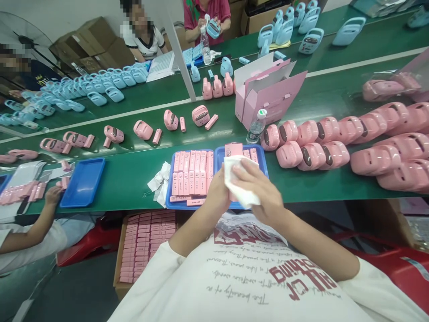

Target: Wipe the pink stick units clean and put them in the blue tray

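I sit at a long green table (301,183). On the right of it lie lots of pink gadgets (311,156). I count more than ten, but the far right ones are blurry, so I cannot count them all. Seven more pink ones lie in a line along the middle strip (143,129), running off to the left. Many blue gadgets (114,94) sit on the far left, too many to count.

One open pink box (268,96) stands in the middle, far from me. Three pink gadgets (217,86) stand up just left of it.

One cardboard box (144,246) full of flat pink bars sits low down, near me on the left.

I see three blue trays. One (83,181) is on the left, next to another person's hand (53,194). One (170,197) in front of me is full of flat pink bars in neat rows. One (263,163) touches its right side, and my hands cover most of it.

There are two water bottles, one (256,127) near the pink box and one (205,44) far away.

My two hands are over the right tray. My right hand (264,192) has its fingers curled tight on one white cloth (234,179). My left hand (217,192) is pressed to the cloth's left side. Its fingers are hidden, so I cannot tell if they are open or closed. A little bit of one pink bar (231,197) peeks out under the cloth, between my hands.

One crumpled wipe (161,181) lies left of the full tray.
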A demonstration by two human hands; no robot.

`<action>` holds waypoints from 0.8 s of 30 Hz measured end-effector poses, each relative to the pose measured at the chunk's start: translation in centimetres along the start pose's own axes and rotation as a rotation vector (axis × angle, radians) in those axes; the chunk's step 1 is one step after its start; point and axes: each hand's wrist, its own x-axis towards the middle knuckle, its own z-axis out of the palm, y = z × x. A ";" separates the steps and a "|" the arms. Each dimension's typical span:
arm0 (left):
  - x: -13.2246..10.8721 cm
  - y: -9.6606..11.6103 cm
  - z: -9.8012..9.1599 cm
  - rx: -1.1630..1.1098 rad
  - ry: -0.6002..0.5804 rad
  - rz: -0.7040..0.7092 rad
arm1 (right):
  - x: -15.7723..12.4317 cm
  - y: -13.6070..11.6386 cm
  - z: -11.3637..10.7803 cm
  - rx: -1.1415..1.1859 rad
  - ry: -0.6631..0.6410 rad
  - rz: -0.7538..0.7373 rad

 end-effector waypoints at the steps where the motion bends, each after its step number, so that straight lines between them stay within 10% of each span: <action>1: 0.0 0.1 -0.1 0.000 0.000 -0.015 | -0.1 0.3 -0.3 0.104 0.147 0.128; 4: -0.3 0.4 -0.4 0.003 0.000 -0.041 | 0.0 1.7 -1.8 0.395 0.784 0.602; 6: -0.3 0.5 -0.5 0.026 -0.035 -0.004 | -0.1 2.6 -3.1 0.439 0.940 0.831; 10: -0.1 0.6 0.0 0.050 -0.073 0.092 | -1.0 3.1 -3.7 0.278 0.418 1.023; 13: 0.2 0.4 0.6 0.043 -0.030 0.146 | -1.6 2.3 -2.4 0.310 0.085 0.797; 24: 1.1 0.9 0.3 0.508 -0.105 0.344 | -0.1 0.4 -1.8 0.300 0.077 0.706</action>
